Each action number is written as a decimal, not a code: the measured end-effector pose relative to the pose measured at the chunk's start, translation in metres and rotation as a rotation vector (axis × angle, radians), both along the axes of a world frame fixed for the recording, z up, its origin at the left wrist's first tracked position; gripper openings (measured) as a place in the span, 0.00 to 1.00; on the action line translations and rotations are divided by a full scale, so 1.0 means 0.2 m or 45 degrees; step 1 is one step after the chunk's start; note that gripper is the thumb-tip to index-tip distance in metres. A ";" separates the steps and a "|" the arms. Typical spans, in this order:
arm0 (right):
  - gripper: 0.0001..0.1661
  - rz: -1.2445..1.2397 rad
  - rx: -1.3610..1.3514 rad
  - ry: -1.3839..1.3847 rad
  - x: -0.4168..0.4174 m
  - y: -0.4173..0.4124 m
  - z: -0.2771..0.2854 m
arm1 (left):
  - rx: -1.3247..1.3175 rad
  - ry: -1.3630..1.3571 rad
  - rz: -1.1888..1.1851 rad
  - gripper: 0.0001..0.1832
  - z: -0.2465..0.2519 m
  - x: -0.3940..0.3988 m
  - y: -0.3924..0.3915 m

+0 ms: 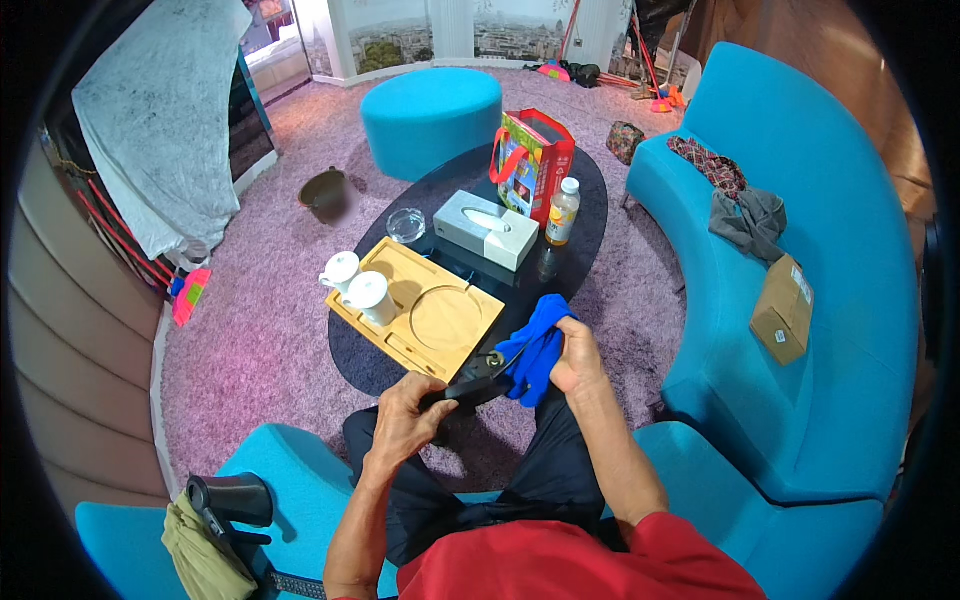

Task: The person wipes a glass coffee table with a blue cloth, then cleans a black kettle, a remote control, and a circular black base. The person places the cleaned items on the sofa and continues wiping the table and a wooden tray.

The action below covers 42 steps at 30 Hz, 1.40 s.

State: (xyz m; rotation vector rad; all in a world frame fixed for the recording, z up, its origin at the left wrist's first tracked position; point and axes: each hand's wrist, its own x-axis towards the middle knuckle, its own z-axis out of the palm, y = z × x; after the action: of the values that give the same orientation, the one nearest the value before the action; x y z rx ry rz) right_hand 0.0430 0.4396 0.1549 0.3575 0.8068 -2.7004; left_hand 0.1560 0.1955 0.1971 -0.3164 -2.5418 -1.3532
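My left hand [409, 416] grips the edge of a black plastic base [472, 391], held above my lap, with a round metal fitting near its middle; it looks like the power base of an electric kettle. In my right hand [579, 356] is a bunched blue cloth [536, 349], lying against the base's right side and hiding part of it. Just beyond my hands, a wooden tray [469, 307] with a circular recess rests on the dark oval table [360, 367]. Two white lidded cups, a front one [371, 298] and a rear one [343, 270], stand at the tray's left end.
Farther back on the table are a glass ashtray [406, 225], a tissue box [486, 229], a drink bottle [562, 212] and a red carrier bag [532, 169]. A black jug [232, 499] and olive cloth [199, 555] lie on the sofa at left. A cardboard box [782, 309] sits right.
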 end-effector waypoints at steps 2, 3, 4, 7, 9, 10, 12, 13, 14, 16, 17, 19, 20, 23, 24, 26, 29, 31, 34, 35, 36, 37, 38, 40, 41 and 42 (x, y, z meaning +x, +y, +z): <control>0.14 0.062 -0.027 0.127 0.02 -0.04 -0.02 | -0.015 0.011 -0.006 0.13 -0.03 -0.02 0.03; 0.14 0.060 0.037 0.178 0.05 -0.08 -0.01 | 0.000 -0.011 -0.003 0.14 -0.02 -0.02 0.06; 0.12 0.064 0.024 0.167 0.08 -0.11 0.04 | -0.054 0.036 -0.024 0.15 -0.04 -0.04 0.08; 0.05 0.091 -0.019 0.208 0.15 -0.17 0.09 | -0.070 0.142 -0.061 0.13 -0.08 -0.09 0.16; 0.02 0.117 -0.022 0.257 0.18 -0.21 0.08 | -0.128 0.137 -0.068 0.12 -0.13 -0.11 0.19; 0.03 0.142 -0.040 0.295 0.19 -0.21 0.09 | -0.104 0.184 -0.066 0.11 -0.14 -0.12 0.19; 0.07 0.151 -0.071 0.268 0.20 -0.20 0.11 | -0.067 0.241 -0.073 0.10 -0.12 -0.11 0.19; 0.09 0.136 -0.085 0.204 0.19 -0.19 0.11 | -0.049 0.270 -0.077 0.09 -0.10 -0.10 0.18; 0.11 0.122 -0.099 0.140 0.18 -0.19 0.11 | -0.050 0.284 -0.100 0.08 -0.09 -0.10 0.16; 0.12 0.126 -0.089 0.075 0.16 -0.17 0.14 | -0.133 0.294 -0.122 0.08 -0.08 -0.09 0.12; 0.12 0.129 -0.084 0.043 0.15 -0.15 0.15 | -0.174 0.299 -0.133 0.08 -0.08 -0.08 0.09; 0.17 0.096 -0.171 0.068 0.10 -0.10 0.13 | -0.251 0.361 -0.133 0.08 -0.07 -0.07 0.03; 0.15 0.067 -0.183 0.104 0.07 -0.07 0.11 | -0.296 0.369 -0.127 0.08 -0.05 -0.05 0.01; 0.08 -0.076 -0.139 0.217 -0.01 0.01 0.11 | -0.397 0.326 -0.102 0.07 -0.11 -0.01 -0.09; 0.10 -0.079 -0.052 0.311 -0.02 0.03 0.12 | -0.393 0.312 -0.088 0.07 -0.12 -0.01 -0.09; 0.11 -0.098 0.032 0.386 -0.02 0.02 0.11 | -0.370 0.300 -0.074 0.07 -0.13 -0.02 -0.08; 0.12 -0.064 0.041 0.428 0.03 -0.04 0.12 | -0.070 0.260 -0.066 0.06 -0.11 -0.05 0.03; 0.09 -0.092 0.167 0.426 0.07 -0.07 0.17 | 0.019 0.100 -0.125 0.07 -0.06 -0.07 0.10; 0.10 -0.135 0.173 0.434 0.08 -0.05 0.20 | 0.242 -0.014 -0.186 0.07 -0.03 -0.08 0.17; 0.10 -0.156 0.193 0.439 0.07 -0.04 0.21 | 0.307 -0.055 -0.178 0.07 -0.03 -0.09 0.18; 0.10 -0.174 0.214 0.442 0.07 -0.02 0.22 | 0.374 -0.098 -0.168 0.07 -0.03 -0.09 0.19; 0.10 -0.192 0.235 0.444 0.06 -0.01 0.23 | 0.440 -0.142 -0.156 0.07 -0.04 -0.09 0.20; 0.10 -0.214 0.212 0.460 0.04 0.01 0.23 | 0.490 -0.139 -0.154 0.07 -0.04 -0.10 0.20; 0.10 -0.281 0.214 0.439 0.03 0.03 0.28 | 0.561 -0.175 -0.164 0.08 -0.04 -0.09 0.19; 0.10 -0.312 0.215 0.428 0.03 0.04 0.29 | 0.597 -0.193 -0.166 0.08 -0.04 -0.08 0.19; 0.10 -0.321 0.178 0.464 0.01 0.04 0.28 | 0.628 -0.235 -0.167 0.08 -0.03 -0.08 0.18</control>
State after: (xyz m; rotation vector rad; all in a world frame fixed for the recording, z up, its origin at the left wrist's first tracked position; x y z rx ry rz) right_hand 0.0453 0.4480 0.2110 -0.0100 1.1211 -3.0007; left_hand 0.1408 0.2313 0.1921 -0.2729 -2.2442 -2.0800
